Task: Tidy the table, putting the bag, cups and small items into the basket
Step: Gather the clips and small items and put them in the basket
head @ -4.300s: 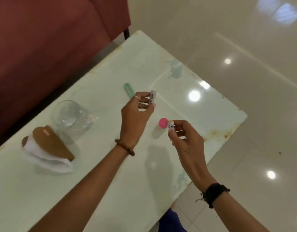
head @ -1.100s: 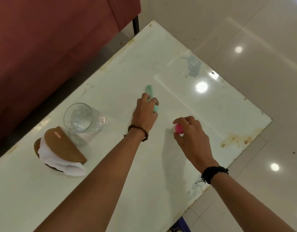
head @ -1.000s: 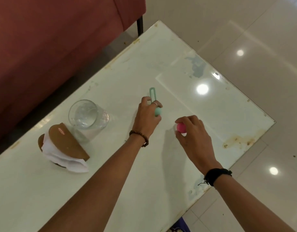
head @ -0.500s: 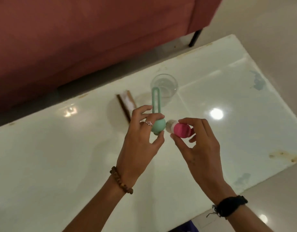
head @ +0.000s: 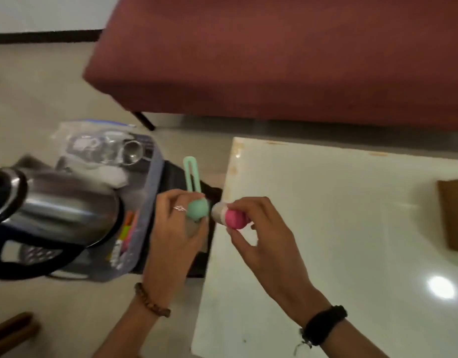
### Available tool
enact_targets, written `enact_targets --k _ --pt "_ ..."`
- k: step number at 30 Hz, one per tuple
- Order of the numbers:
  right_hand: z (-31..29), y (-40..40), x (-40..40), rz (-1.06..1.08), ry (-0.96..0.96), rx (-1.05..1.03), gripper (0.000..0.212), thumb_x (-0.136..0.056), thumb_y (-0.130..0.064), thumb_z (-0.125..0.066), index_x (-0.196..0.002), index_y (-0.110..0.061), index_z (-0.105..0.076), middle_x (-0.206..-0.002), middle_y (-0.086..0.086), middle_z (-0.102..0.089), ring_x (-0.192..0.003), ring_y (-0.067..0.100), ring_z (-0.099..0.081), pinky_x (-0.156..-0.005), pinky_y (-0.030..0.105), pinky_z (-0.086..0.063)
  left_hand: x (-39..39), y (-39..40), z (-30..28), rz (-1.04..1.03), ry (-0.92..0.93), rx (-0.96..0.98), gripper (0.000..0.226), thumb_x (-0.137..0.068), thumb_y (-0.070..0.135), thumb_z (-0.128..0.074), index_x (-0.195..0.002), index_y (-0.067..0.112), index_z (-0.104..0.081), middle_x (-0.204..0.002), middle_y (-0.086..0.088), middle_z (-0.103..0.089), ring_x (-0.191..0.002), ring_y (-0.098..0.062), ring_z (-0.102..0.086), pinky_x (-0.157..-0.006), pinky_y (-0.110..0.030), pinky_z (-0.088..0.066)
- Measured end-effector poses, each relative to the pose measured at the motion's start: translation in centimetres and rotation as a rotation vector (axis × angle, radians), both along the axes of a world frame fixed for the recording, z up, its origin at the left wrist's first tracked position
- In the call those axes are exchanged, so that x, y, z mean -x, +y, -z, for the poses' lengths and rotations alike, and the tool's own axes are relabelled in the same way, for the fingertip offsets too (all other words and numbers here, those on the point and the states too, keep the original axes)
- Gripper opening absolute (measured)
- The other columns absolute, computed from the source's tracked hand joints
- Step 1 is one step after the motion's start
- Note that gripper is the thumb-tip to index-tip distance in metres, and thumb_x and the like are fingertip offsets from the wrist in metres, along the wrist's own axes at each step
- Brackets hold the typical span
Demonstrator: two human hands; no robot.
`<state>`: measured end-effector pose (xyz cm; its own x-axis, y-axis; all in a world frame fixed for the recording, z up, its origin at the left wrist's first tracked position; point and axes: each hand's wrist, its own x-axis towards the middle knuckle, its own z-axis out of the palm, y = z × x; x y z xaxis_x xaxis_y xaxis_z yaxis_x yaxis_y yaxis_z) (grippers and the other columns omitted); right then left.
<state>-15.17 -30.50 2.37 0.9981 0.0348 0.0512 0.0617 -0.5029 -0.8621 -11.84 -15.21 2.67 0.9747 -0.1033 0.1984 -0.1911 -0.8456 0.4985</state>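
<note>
My left hand (head: 174, 228) grips a mint-green tool (head: 194, 197) with a round head and a long loop handle pointing up. My right hand (head: 258, 233) holds a small pink-capped tube (head: 230, 218), its pale end touching the green head. Both hands hover over the left edge of the white table (head: 352, 228). A grey basket (head: 147, 202) stands on the floor just left of my left hand, holding a clear plastic bag with glassware (head: 98, 148) and several small coloured items (head: 125, 233).
A steel kettle with a black handle (head: 49, 215) sits at the left, partly over the basket. A red sofa (head: 274, 55) runs behind the table. A brown napkin holder (head: 454, 215) stands at the table's right edge. A wooden piece (head: 10, 332) lies bottom left.
My view has swung left, bringing the basket and kettle into sight. Both hands carried the green tool and pink-capped tube from mid-table to the table's left edge.
</note>
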Motion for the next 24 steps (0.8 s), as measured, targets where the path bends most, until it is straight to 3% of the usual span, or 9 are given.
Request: enact_targets --k 2,7,12,15,21,24 --pt "-0.3 4.7 -2.2 -0.111 -0.01 0.006 0.03 -0.085 -0.017 -0.065 -0.114 -0.02 -0.056 -0.116 -0.005 -0.053 -0.099 0.002 -0.048 -0.083 0.012 -0.046 -0.7 5.3 -0.1 -0.084 -0.022 -0.077 0.032 -0.071 0.001 -0.071 -0.101 -0.005 -0.062 -0.102 -0.026 -0.054 -0.093 -0.026 -0.053 -0.088 -0.008 -0.033" --pt "0.2 14.3 -7.8 -0.252 -0.061 0.04 0.032 -0.083 -0.016 -0.062 -0.114 -0.015 -0.056 -0.115 0.002 -0.047 -0.097 0.011 -0.051 -0.078 0.019 -0.046 -1.7 14.7 2.0 -0.268 0.104 0.029 0.038 -0.071 0.003 -0.072 -0.106 -0.003 -0.058 -0.106 -0.024 -0.052 -0.088 -0.023 -0.049 -0.079 -0.01 -0.03" --pt "3.8 19.7 -12.4 -0.259 -0.037 0.381 0.022 -0.087 -0.011 -0.055 -0.11 -0.01 -0.054 -0.112 0.01 -0.05 -0.095 0.027 -0.055 -0.077 0.04 -0.048 -3.2 17.7 6.7 -0.25 0.237 0.062 0.032 -0.079 0.017 -0.068 -0.105 0.004 -0.055 -0.106 -0.016 -0.049 -0.089 -0.031 -0.055 -0.073 -0.025 -0.037" --pt "5.9 20.0 -14.2 -0.222 -0.049 0.595 0.021 -0.086 -0.011 -0.053 -0.106 -0.012 -0.049 -0.109 0.008 -0.055 -0.099 0.03 -0.05 -0.081 0.038 -0.039 -4.9 16.7 8.5 -0.189 0.299 -0.022 0.031 -0.081 0.016 -0.065 -0.107 0.006 -0.051 -0.113 -0.012 -0.046 -0.091 -0.031 -0.056 -0.074 -0.029 -0.04" --pt "7.7 21.5 -15.3 -0.219 -0.099 0.705 0.01 -0.088 -0.018 -0.056 -0.095 -0.013 -0.052 -0.1 0.007 -0.061 -0.1 0.028 -0.043 -0.08 0.036 -0.028 -6.9 16.8 10.2 -0.168 0.384 0.009 0.027 -0.082 0.003 -0.059 -0.106 0.004 -0.048 -0.116 -0.012 -0.046 -0.09 -0.033 -0.059 -0.079 -0.043 -0.053" --pt "7.7 21.7 -15.5 -0.237 -0.106 0.75 0.006 -0.091 -0.015 -0.051 -0.095 -0.015 -0.055 -0.101 0.005 -0.061 -0.103 0.026 -0.043 -0.082 0.035 -0.029 -7.0 16.8 11.2 -0.148 0.395 0.034 0.02 -0.087 0.004 -0.054 -0.106 0.006 -0.049 -0.114 -0.012 -0.051 -0.087 -0.027 -0.059 -0.076 -0.04 -0.054"
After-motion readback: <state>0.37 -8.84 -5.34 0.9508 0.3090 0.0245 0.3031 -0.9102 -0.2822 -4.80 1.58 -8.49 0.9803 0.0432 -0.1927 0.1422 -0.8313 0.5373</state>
